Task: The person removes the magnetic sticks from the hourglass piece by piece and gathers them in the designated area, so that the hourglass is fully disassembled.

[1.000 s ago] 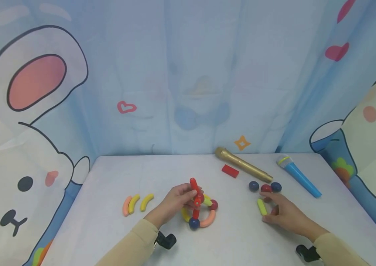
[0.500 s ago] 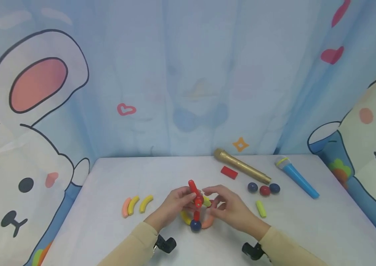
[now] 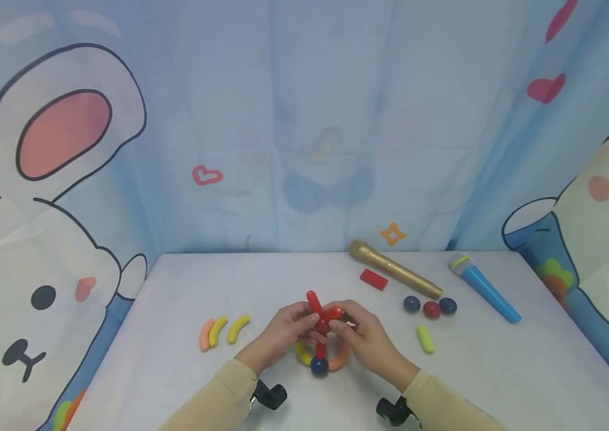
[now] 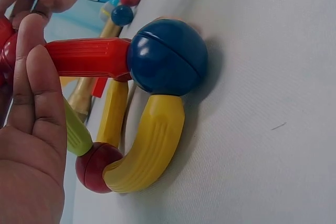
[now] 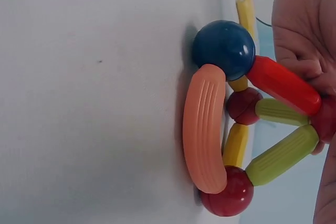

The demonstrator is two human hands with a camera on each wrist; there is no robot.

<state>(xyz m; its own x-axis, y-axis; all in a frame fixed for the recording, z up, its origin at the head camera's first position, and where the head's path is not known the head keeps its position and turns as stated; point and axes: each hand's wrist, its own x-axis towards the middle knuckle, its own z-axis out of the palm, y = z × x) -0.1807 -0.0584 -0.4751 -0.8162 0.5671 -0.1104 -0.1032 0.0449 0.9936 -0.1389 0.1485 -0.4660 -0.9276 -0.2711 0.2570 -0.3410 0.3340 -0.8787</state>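
A frame of magnetic rods and balls stands on the table. Its base shows a blue ball (image 3: 319, 366), a curved yellow rod (image 4: 152, 145), a curved orange rod (image 5: 203, 129) and dark red balls (image 5: 227, 191). Green rods (image 5: 283, 155) and a red rod (image 5: 283, 85) slant up to a red top ball (image 3: 322, 326). My left hand (image 3: 289, 329) grips the frame around that top ball, below an upward red rod (image 3: 313, 301). My right hand (image 3: 371, 340) pinches another red rod (image 3: 334, 312) at the top. Fingers partly hide the joint.
Right of the frame lie a loose green rod (image 3: 425, 339), blue balls (image 3: 411, 304) and a red ball (image 3: 432, 309). Behind are a red block (image 3: 374, 279), a gold microphone (image 3: 396, 269) and a blue microphone (image 3: 484, 288). Curved yellow rods (image 3: 238, 329) and an orange rod (image 3: 206, 334) lie left.
My right hand has left the loose green rod and come left to the frame, where it now holds a top red rod. That rod has swung to point right. My left hand stays put.
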